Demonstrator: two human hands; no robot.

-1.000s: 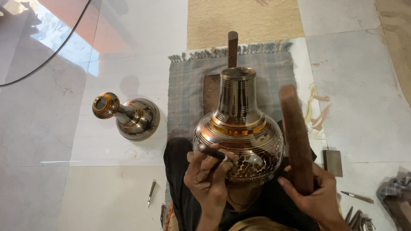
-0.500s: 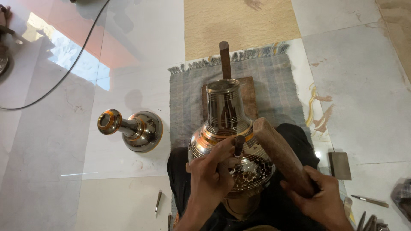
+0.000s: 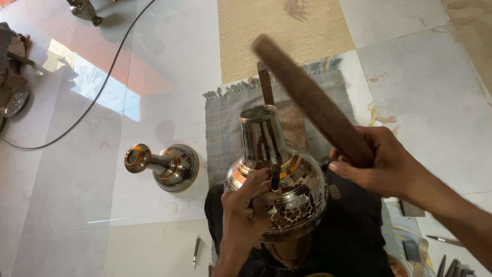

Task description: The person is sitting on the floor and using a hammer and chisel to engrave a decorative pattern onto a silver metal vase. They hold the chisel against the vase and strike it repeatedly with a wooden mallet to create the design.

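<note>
We're mid-engraving: left hand [image 3: 246, 210] pinches the chisel [image 3: 275, 177] on the vase [image 3: 279, 177] in our lap, right hand [image 3: 382, 161] grips the raised wooden mallet [image 3: 312, 100]; next strike needs a square hit.

**Colours and patterns around the vase**

Metal vase [image 3: 277, 179]: silver, copper bands, dark lacy engraving low on the belly. Under it, grey striped mat [image 3: 228, 123] with fringe. Left of vase, silver-and-copper stand [image 3: 166, 165]. Raised stick [image 3: 312, 100]: dark brown. Floor [image 3: 66, 179]: pale marble, tan inset.
</note>
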